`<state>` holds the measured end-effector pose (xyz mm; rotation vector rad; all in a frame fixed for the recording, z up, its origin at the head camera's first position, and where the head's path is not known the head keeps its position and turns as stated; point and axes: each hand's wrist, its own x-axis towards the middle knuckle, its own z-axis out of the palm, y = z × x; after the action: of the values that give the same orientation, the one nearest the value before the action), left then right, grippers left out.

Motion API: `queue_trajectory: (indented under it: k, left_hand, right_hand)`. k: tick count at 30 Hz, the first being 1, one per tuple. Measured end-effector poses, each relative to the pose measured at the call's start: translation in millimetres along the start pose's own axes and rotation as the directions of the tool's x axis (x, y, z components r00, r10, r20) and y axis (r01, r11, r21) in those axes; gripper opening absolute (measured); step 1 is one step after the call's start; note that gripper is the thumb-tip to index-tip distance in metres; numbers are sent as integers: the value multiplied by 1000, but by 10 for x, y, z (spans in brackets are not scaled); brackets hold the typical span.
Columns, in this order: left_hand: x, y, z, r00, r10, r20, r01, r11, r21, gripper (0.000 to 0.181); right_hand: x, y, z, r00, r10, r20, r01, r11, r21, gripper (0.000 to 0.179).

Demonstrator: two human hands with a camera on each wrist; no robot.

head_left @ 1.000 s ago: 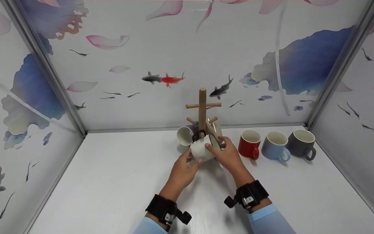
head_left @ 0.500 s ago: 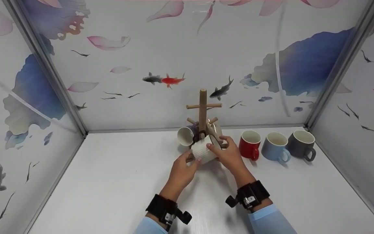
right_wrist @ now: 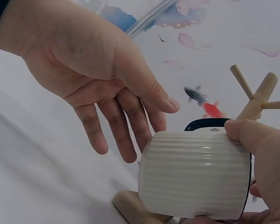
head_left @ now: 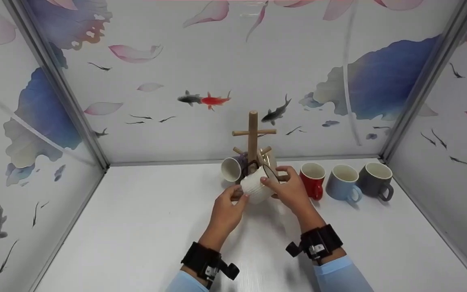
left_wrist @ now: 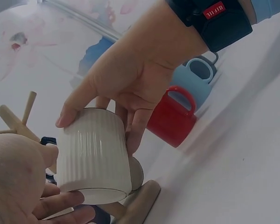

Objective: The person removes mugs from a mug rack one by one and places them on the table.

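A white ribbed mug with a dark rim and dark handle is held tilted in front of a wooden mug tree. My right hand grips it at the rim end, thumb on the near side, as the right wrist view also shows. At the mug's base is my left hand, its fingers spread and fairly straight; whether they touch it is hard to tell. In the left wrist view the mug's ribbed side faces me. Its handle points towards the tree.
Behind the held mug, a purple mug and a beige mug are at the tree's lower pegs. Red, light blue and dark grey mugs stand upright to the right. Patterned panels enclose the white table.
The white mug has shifted slightly right, away from the tree's post. My right hand has moved right with it, while my left hand stays near the base, its fingers looking looser.
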<state>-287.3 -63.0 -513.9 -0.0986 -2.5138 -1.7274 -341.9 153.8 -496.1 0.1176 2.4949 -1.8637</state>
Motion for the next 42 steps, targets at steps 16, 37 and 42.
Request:
queue_trajectory:
  k: [16,37,42]
  left_hand:
    - [-89,218,-135,981,81,-174,-84,996,-13,23]
    - [-124,340,-293,985,-29,171,22,999,45,50]
    - [-136,363,-312,971,-66,228,71,997,-17,49]
  right_hand:
    - [-160,-198,-188,984,-114,135,141,966,-216,94]
    - [-266,-195,-191,899,-284,333,375,892,-254,96]
    - [-246,-172,-189,886,-291,361,391,887,-245,95]
